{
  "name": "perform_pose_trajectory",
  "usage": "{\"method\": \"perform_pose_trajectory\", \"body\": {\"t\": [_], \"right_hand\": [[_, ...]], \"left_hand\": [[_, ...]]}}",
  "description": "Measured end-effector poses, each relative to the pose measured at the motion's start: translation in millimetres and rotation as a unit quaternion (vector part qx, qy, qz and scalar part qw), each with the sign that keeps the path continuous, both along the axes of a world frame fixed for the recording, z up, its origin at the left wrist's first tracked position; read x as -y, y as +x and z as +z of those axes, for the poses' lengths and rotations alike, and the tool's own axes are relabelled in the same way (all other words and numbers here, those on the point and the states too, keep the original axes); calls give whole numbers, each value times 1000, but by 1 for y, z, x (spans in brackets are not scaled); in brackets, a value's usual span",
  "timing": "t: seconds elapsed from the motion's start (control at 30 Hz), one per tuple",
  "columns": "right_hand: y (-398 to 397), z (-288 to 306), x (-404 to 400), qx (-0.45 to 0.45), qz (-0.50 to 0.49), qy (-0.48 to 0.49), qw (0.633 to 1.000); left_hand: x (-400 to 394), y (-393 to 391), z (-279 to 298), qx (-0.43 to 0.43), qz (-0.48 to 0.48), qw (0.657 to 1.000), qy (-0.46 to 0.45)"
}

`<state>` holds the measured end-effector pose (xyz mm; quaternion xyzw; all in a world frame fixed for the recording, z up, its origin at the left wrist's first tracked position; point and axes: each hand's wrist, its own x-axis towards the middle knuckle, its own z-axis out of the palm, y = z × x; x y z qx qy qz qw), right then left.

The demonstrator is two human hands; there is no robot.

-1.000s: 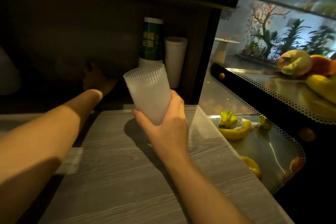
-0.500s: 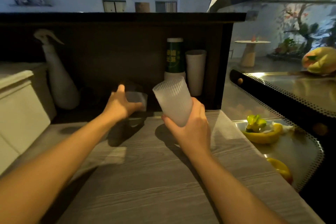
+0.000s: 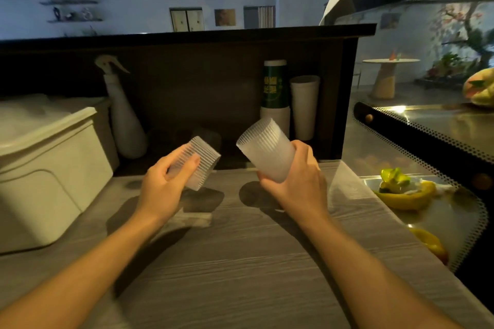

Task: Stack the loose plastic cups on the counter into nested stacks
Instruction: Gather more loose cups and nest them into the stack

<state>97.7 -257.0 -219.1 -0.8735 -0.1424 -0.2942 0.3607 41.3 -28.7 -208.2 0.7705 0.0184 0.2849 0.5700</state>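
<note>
Left hand (image 3: 167, 185): fingers curled round a short ribbed translucent cup (image 3: 197, 161), thumb laid across its near side wall, the remaining fingers behind it. The cup is held clear of the grey wood-grain counter (image 3: 240, 262). Its long axis is tilted, running from the palm up and to the right; the end beyond the fingertips points toward the other hand. Whether that far end is the mouth or the base cannot be told, as the cup is blurred.

Right hand (image 3: 299, 181): fingers wrapped round the lower part of a taller ribbed cup stack (image 3: 264, 149), thumb on the near side, fingers on the far right side. The stack is also held above the counter. Its long axis leans up and to the left; the open rim stands above the fingers and points up-left, the base sits in the palm. How many cups are nested in it cannot be told.

The two items are apart, a gap between them, rim ends inclined toward each other.

Beyond the fingertips, in the dark recess: a white spray bottle (image 3: 125, 115) to the left, a green-labelled cup stack (image 3: 274, 88) and a plain white cup stack (image 3: 304, 107) behind the right hand. A white lidded bin (image 3: 45, 168) stands left of the left hand.
</note>
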Motion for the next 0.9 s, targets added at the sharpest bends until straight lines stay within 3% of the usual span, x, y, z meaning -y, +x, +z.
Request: {"method": "perform_pose_trajectory", "body": {"t": [0.1,0.3,0.57,0.9], "right_hand": [[-2,3,2,16,-5,-36,999],[-5,7,5,36,15,-125,991],[-20,11,-10,42,108,-226,967],[-25,9,-17,47,162,-186,968]], "left_hand": [[-7,-3,-6,-16,3,999,-27],[4,-6,0,55,-61,991,-104],[4,-9,0,73,-83,993,39],[15,-24,5,91,-109,978,155]]}}
